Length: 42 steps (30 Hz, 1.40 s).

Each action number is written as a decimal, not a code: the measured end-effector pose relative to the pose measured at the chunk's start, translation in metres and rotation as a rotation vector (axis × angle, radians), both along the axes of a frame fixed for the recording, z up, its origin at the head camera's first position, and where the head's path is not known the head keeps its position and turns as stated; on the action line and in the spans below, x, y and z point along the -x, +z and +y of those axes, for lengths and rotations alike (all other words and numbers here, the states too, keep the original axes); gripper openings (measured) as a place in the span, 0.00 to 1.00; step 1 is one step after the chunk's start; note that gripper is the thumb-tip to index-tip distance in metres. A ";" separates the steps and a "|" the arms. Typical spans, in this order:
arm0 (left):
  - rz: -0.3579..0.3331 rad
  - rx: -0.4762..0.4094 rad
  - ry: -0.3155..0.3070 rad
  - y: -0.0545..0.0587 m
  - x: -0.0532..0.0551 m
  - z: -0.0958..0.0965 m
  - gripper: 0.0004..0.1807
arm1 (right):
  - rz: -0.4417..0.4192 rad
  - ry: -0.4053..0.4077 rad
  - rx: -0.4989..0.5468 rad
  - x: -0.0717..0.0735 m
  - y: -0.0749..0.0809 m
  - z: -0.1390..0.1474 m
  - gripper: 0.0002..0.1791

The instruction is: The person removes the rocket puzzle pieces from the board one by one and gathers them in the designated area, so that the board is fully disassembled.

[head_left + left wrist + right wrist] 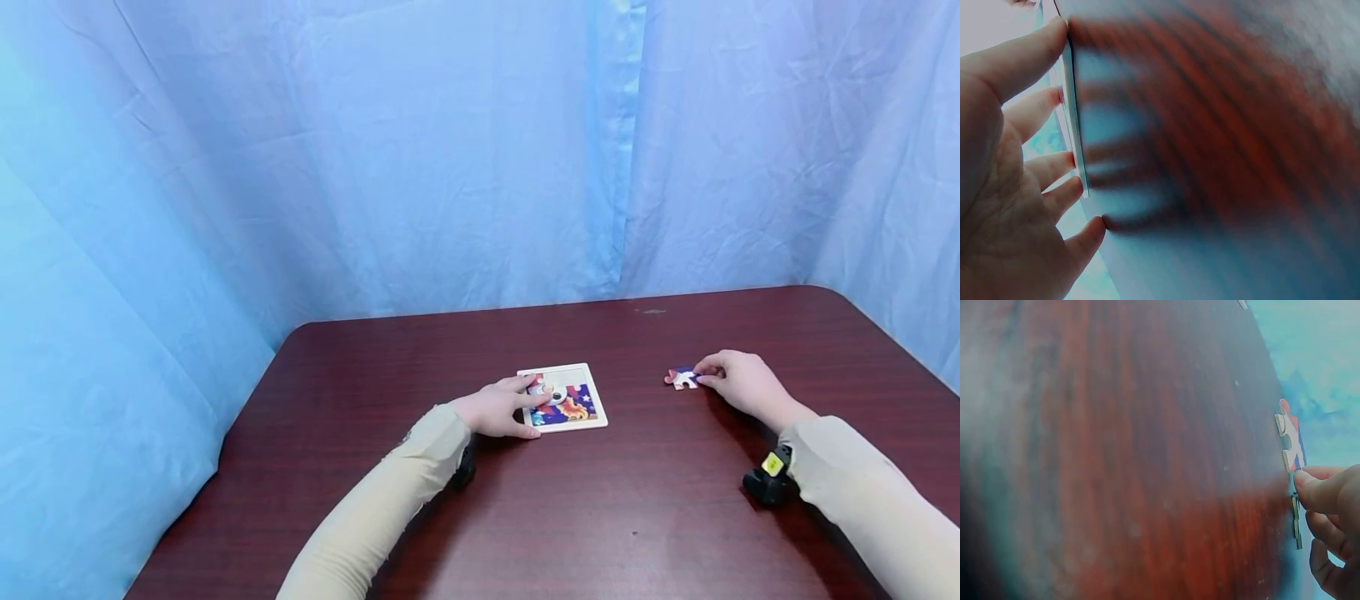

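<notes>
My left hand (497, 410), fingers spread, rests on a puzzle (576, 407), while my right hand (742, 382), well apart, pinches a piece (683, 378).

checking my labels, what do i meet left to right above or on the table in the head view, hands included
left sleeve → left hand → puzzle tray → puzzle piece → right hand → right sleeve

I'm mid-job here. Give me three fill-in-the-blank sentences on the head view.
1. The left hand reaches onto the puzzle board from its ____ side.
2. The puzzle piece pinched by the right hand is ____ of the puzzle board.
3. The curtain behind the table is ____.

Missing words: left; right; blue.
</notes>
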<state>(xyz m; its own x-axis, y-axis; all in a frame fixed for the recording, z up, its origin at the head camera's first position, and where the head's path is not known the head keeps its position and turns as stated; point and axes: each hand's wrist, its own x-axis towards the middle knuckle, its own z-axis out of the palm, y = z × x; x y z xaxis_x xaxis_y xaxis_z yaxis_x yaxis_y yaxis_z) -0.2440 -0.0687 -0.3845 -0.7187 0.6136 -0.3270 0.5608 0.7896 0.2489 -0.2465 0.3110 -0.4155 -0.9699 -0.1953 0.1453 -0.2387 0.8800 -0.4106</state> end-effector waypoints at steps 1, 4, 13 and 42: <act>-0.001 0.000 -0.001 0.000 0.000 0.000 0.37 | 0.003 0.007 -0.011 0.000 0.000 0.000 0.07; 0.000 -0.001 -0.003 0.001 -0.001 0.000 0.37 | 0.008 0.022 -0.036 0.001 -0.001 0.000 0.07; 0.002 -0.010 -0.007 -0.001 -0.002 -0.001 0.37 | 0.019 0.039 -0.067 -0.001 0.001 -0.001 0.07; 0.005 -0.011 -0.015 -0.002 0.003 -0.001 0.37 | 0.076 0.096 0.072 -0.006 0.018 -0.032 0.04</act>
<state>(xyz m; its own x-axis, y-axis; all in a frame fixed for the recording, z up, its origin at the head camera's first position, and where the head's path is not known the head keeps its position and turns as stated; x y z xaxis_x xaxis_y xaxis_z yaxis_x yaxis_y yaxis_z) -0.2469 -0.0698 -0.3868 -0.7113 0.6274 -0.3170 0.5734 0.7787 0.2547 -0.2408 0.2793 -0.3973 -0.9330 -0.2729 0.2345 -0.3530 0.8208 -0.4490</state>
